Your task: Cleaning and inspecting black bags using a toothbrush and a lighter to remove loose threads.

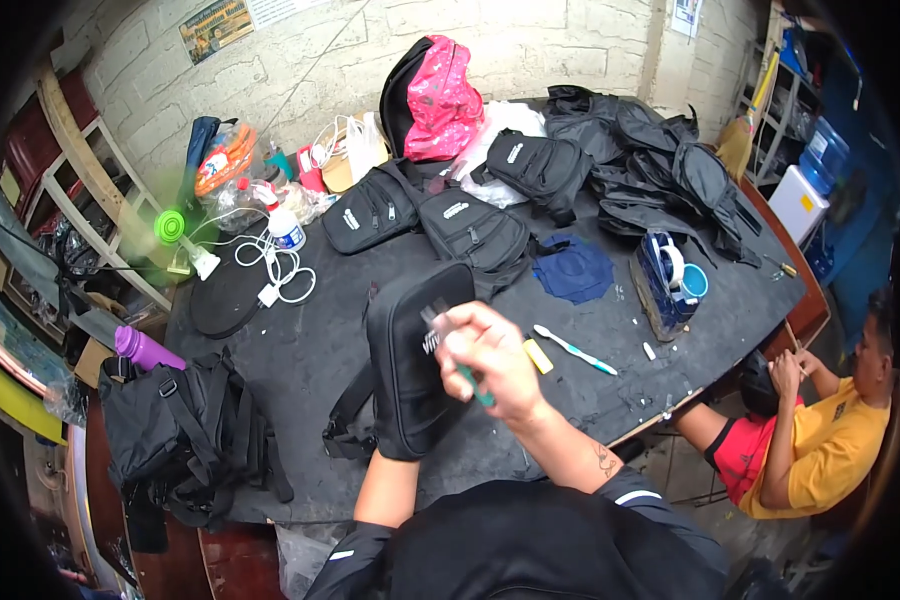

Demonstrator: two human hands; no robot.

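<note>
The black bag stands tilted over the table near the middle of its near edge, its front panel with white lettering turned upward. The left forearm runs beneath the bag's lower end and the left hand is hidden, so I cannot tell how far its fingers are open or whether they grip; it probably props the bag from behind or inside to keep the panel firm and facing up. The right hand is curled closed around a small green-handled tool, perhaps a brush, its tip blurred by the lettering; the snug grip seems meant for short, controlled strokes. A black strap hangs to the left, out of the hand's way. A toothbrush and a yellow block lie toward the near edge, right of the bag, likely for easy reach. Farther in is a spread blue cloth, while a heap of black bags fills the far right corner, presumably stacked there to leave working room
</note>
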